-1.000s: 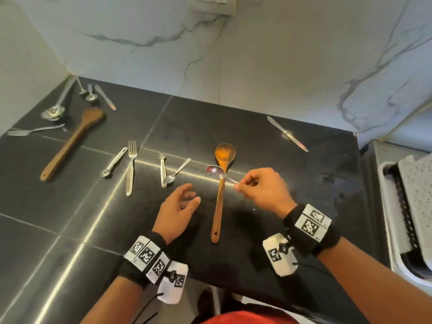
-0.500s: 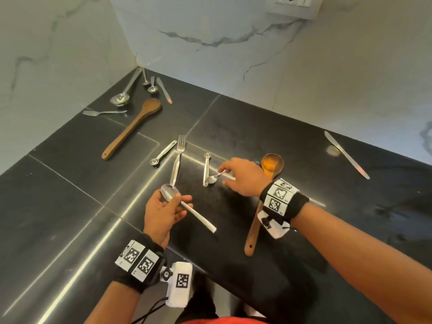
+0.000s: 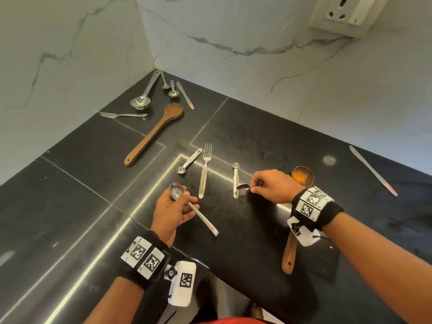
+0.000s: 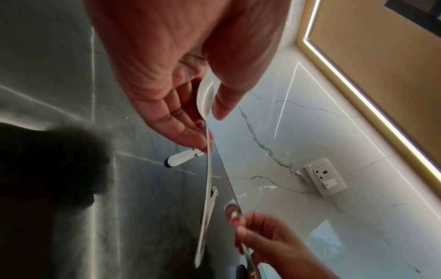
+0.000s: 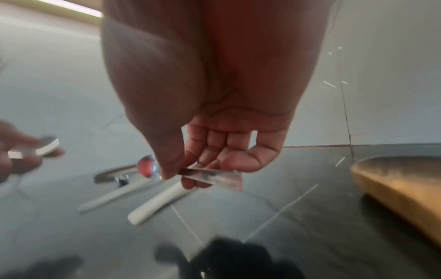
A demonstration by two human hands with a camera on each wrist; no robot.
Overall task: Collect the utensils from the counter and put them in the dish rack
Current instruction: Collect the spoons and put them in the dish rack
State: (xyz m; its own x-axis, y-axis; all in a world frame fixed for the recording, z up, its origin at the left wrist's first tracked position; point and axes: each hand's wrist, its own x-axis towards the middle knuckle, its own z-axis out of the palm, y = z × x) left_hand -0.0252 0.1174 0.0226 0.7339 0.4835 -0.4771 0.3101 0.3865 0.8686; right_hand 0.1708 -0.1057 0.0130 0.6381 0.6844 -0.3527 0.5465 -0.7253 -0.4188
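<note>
My left hand (image 3: 184, 202) holds a steel tablespoon (image 3: 177, 191) above the black counter (image 3: 70, 183), bowl up and handle pointing toward me. The left wrist view shows that tablespoon (image 4: 208, 169) lying between thumb and fingers of the left hand (image 4: 207, 124). My right hand (image 3: 253, 187) pinches the handle of a small teaspoon (image 3: 243, 187) just above the counter. In the right wrist view the right hand (image 5: 181, 175) grips that teaspoon's flat handle (image 5: 214, 176). The dish rack is out of view.
Near the hands lie a fork (image 3: 205, 169), two measuring spoons (image 3: 189, 161) (image 3: 236, 181) and a wooden spoon (image 3: 301, 176) under my right wrist. Farther off are another wooden spoon (image 3: 154, 134), a ladle (image 3: 145, 94), a fork (image 3: 124, 115) and two knives (image 3: 184, 94) (image 3: 372, 170).
The tablespoon went from my right hand into my left. My right hand then reached left and pinched the teaspoon, now raised slightly off the counter. The view swung left, away from the rack.
</note>
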